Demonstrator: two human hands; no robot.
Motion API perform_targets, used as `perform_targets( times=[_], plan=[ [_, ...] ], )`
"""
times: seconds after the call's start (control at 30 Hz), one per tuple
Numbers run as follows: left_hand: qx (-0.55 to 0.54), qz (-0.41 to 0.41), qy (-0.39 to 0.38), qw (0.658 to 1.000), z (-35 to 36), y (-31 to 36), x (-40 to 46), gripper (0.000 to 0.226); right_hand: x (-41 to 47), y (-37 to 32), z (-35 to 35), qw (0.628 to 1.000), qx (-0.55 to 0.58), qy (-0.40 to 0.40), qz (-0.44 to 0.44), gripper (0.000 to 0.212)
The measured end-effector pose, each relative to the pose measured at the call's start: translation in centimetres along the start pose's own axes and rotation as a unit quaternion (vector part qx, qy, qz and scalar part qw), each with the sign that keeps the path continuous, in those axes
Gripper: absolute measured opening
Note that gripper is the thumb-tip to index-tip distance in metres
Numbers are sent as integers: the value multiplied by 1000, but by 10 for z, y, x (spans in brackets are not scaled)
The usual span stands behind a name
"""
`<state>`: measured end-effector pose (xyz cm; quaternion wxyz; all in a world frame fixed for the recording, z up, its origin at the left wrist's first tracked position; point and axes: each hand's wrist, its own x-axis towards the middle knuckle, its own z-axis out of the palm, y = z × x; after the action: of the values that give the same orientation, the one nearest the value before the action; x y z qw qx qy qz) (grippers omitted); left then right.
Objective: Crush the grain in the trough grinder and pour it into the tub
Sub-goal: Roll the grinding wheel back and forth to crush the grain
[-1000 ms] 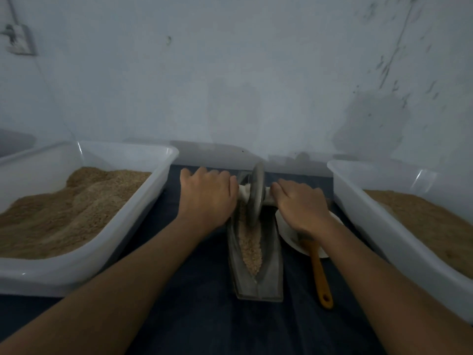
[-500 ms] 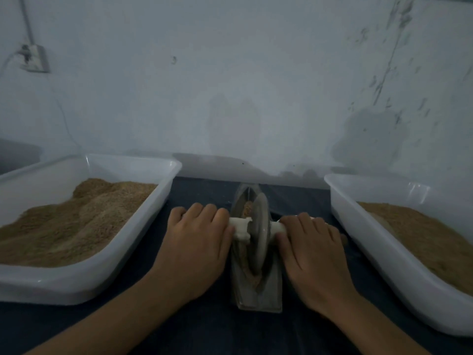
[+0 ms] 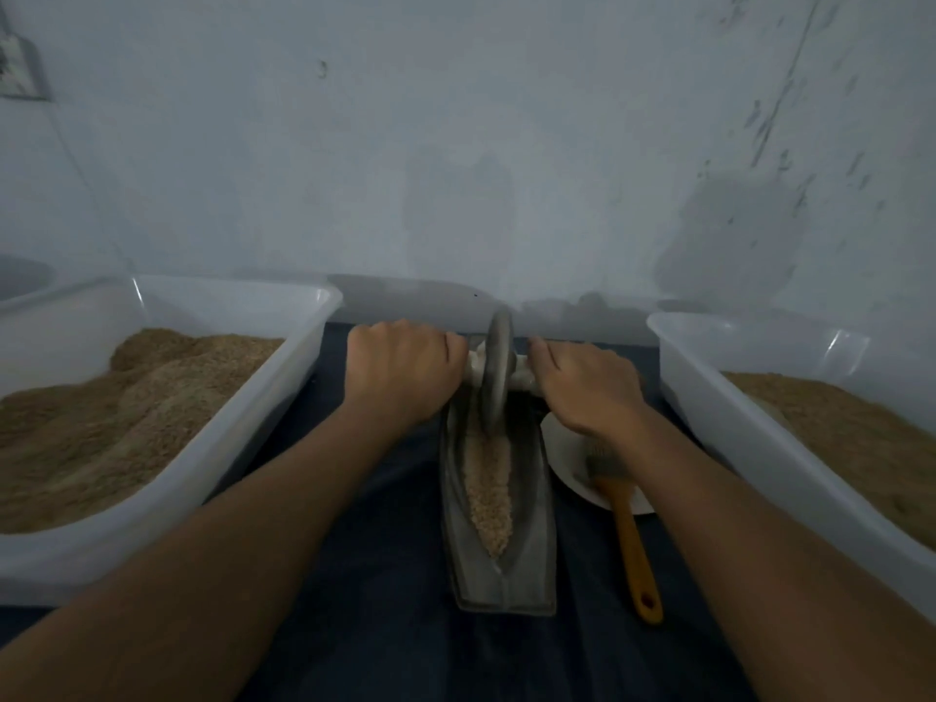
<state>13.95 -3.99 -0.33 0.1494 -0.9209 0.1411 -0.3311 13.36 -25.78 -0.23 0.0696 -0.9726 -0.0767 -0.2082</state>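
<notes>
- The long grey boat-shaped trough grinder (image 3: 499, 544) lies lengthwise in the middle of the dark blue cloth-covered counter (image 3: 385, 646), its narrow far end pointing to the wall; a strip of pale tan grain (image 3: 489, 491) fills its central groove from the near tip up to the wheel.
- A grey disc-shaped grinding wheel (image 3: 497, 369) stands upright on edge in the far part of the trough, its lower rim in the grain; a pale axle handle (image 3: 521, 378) runs through its centre and sticks out on both sides.
- The left hand (image 3: 405, 372) is curled round the axle's left end, knuckles up, just beside the wheel; the right hand (image 3: 590, 385) is curled round the right end in the same way; both forearms reach forward from the near edge.
- A white round plate (image 3: 567, 458) sits on the counter just right of the trough, partly under the right wrist; a brush with grey bristles and an orange handle (image 3: 630, 539) lies across it, the handle pointing toward the near edge, a hole at its tip.
- A white rectangular plastic tub (image 3: 238, 448) stands left of the trough, heaped with brown ground grain (image 3: 101, 423); a second white plastic tub (image 3: 759, 448) stands to the right, holding a flatter layer of similar brown meal (image 3: 851, 428).
- A pale blue-grey scuffed wall (image 3: 456, 144) rises behind the counter.
</notes>
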Motion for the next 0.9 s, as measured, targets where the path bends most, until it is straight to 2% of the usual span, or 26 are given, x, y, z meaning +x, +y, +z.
perform_targets(
  times=[0.1, 0.23, 0.4, 0.67, 0.8, 0.9],
  plan=[
    [-11, 4, 11, 1000, -4, 1, -8, 25, -10, -2, 1, 1000, -1, 9, -5, 49],
    [-64, -35, 54, 996, -9, 2, -35, 25, -37, -8, 0, 996, -18, 79, -43, 44],
    [-132, -35, 104, 985, -25, 0, -73, 24, -75, -10, -14, 994, -29, 65, -81, 31],
    [-157, -4, 119, 981, -34, 0, -111, 29, -124, -10, -21, 989, -34, 90, -111, 31],
    [-177, -6, 100, 979, -25, -3, -92, 28, -103, -10, -15, 990, -38, 101, -95, 29],
    [-180, -46, 95, 978, -12, 1, -65, 36, -74, -16, -6, 990, -44, 118, -62, 34]
  ],
)
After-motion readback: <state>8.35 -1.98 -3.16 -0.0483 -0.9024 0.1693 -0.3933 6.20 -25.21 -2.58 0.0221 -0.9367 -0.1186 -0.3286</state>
